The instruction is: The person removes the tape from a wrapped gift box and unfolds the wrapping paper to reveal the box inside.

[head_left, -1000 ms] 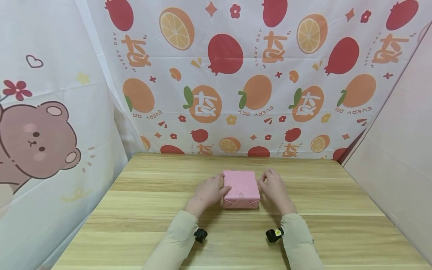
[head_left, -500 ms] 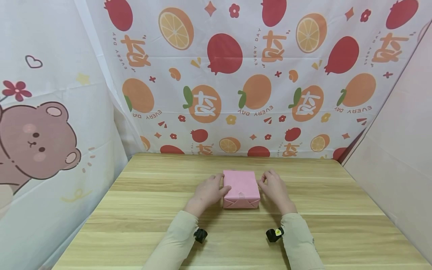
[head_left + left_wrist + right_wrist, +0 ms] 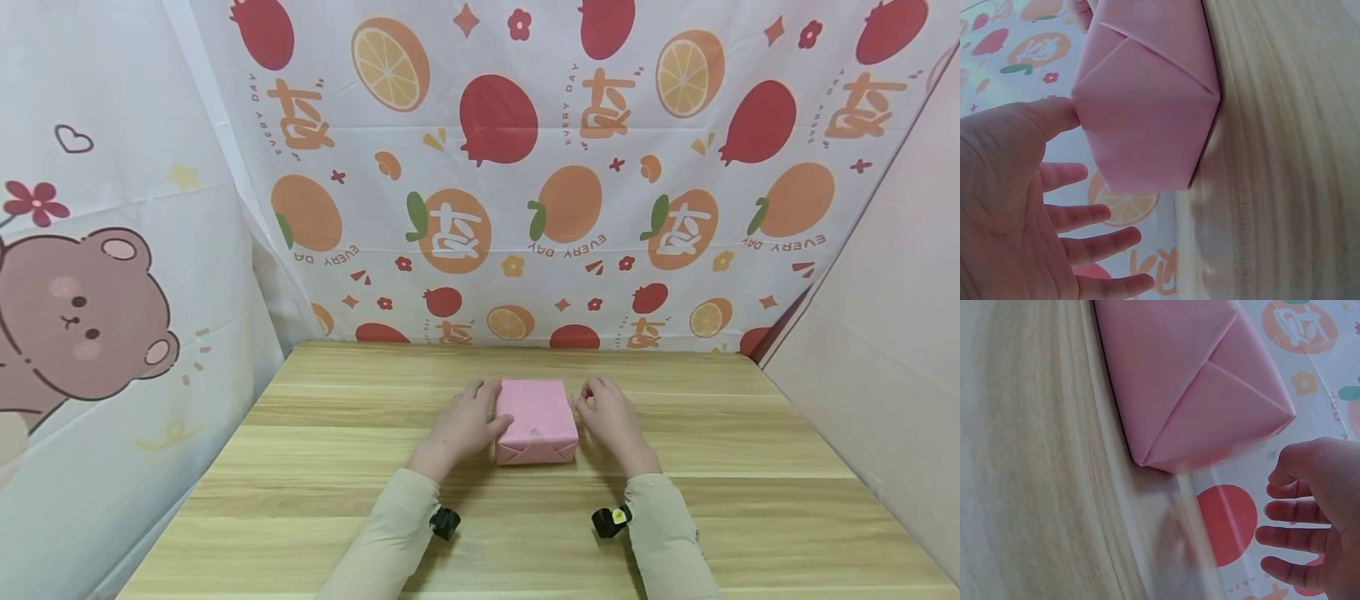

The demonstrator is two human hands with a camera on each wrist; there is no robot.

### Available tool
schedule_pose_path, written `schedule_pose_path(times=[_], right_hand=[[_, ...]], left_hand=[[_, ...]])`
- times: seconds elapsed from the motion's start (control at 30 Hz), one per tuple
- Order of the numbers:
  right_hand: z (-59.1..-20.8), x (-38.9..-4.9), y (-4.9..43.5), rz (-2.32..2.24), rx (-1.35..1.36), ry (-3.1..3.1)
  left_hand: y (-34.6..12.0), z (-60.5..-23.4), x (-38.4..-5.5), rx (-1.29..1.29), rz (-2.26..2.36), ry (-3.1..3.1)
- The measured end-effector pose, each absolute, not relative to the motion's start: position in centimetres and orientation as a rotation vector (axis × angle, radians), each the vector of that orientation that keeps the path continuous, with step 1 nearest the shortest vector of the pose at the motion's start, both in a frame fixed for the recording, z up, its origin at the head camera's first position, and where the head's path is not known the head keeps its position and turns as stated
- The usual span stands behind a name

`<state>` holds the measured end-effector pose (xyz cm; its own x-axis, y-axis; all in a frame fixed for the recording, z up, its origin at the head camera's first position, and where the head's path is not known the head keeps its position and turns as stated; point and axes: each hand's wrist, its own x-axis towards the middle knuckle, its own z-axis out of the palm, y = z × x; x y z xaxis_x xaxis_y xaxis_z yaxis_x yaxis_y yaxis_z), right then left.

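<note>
A pink paper-wrapped box sits on the wooden table, with folded flaps on its sides and a small piece of clear tape near its front top edge. My left hand is at its left side. In the left wrist view, the left thumb touches the box's top edge, the other fingers extended beside it. On the opposite side, my right hand stays close to the box with loosely bent fingers. In the right wrist view, a gap shows between the right thumb and the wrapped box.
The wooden table runs back to a fruit-print curtain. A bear-print cloth hangs at left and a pale cloth wall at right. A small black camera is on the left wrist, another black camera on the right.
The left fingers have shifted slightly at the box's back left corner. The box and right hand stay almost in place.
</note>
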<state>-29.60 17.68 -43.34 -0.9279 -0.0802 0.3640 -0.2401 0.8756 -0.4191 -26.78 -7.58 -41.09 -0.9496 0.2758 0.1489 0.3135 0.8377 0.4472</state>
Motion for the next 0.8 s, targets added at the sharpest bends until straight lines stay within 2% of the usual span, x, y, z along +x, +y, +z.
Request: schedule_pose_path(times=[0.4, 0.8], right_hand=[[-43.21, -29.42, 17.64, 0.659, 0.255, -2.687], [-43.24, -29.49, 17.4, 0.665, 0.273, -2.678]], left_hand=[[-7.79, -40.99, -26.73, -0.516, -0.674, -2.982], [-7.58, -40.97, -26.61, -0.394, -0.57, -2.971]])
